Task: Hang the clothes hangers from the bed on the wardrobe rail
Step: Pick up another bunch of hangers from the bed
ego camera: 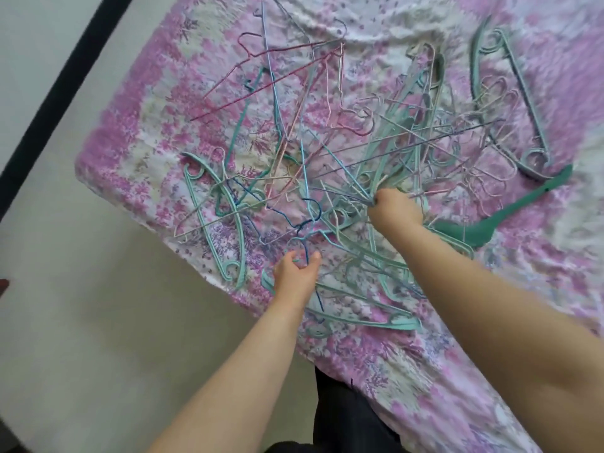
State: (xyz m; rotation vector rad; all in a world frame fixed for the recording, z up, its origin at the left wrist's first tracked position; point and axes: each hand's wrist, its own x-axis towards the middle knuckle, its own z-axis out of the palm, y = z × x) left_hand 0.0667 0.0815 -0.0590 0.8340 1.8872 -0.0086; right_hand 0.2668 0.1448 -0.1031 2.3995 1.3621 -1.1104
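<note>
A tangled heap of clothes hangers [343, 152] lies spread over the bed [490, 371], thin wire ones in pink, blue and white mixed with teal plastic ones. My right hand [394, 207] grips a bunch of thin wire hangers [346, 191] near the middle of the heap. My left hand [295, 274] sits at the near edge of the heap, thumb and fingers curled around the hook of a blue wire hanger [305, 230]. No wardrobe rail is in view.
The bed has a pink and white floral sheet, its corner at the left. A wide dark green hanger [510, 214] lies to the right of my right hand. Pale floor [81, 322] runs along the left, with a dark strip [62, 80] at the upper left.
</note>
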